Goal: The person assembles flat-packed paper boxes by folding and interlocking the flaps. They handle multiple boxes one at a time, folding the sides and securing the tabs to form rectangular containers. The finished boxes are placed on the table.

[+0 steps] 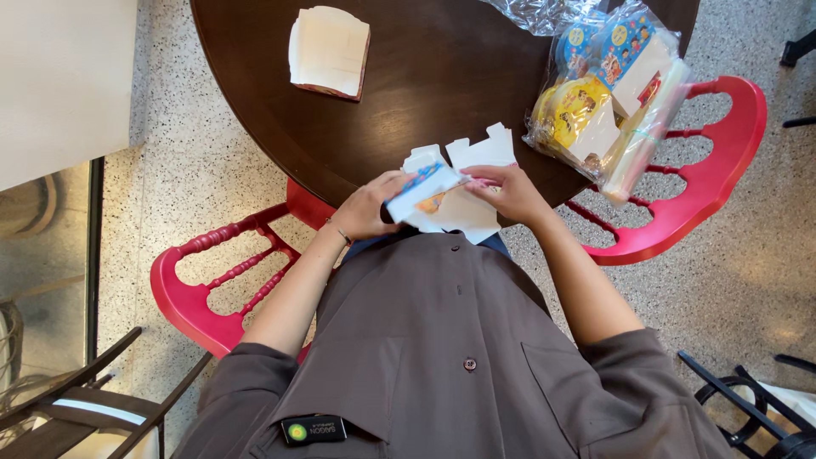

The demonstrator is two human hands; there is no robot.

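Card blank: white die-cut cardboard, flat with tabbed edges, printed colours on one folded flap; it lies at the near edge of the round table, partly over the rim.
Left hand: my left hand curls its fingers round the folded flap, thumb on top; I see it pinching the card.
Right hand: my right hand presses down on the blank, fingers bent and close together, holding the card's right part; fingertips are hidden under the knuckles.
Hidden: the print on the flap is too small for me to make out; the blank's lower edge is cut off by my brown shirt.
Table: dark brown wood, glossy, top edge out of view.
Stack: white flat cards, squared pile, near the far left edge.
Bag: clear crinkled plastic holding yellow and blue printed cards, at the right edge, overhanging.
Chairs: red glossy chairs, spindle backs, either side of me.
Floor: speckled terrazzo.
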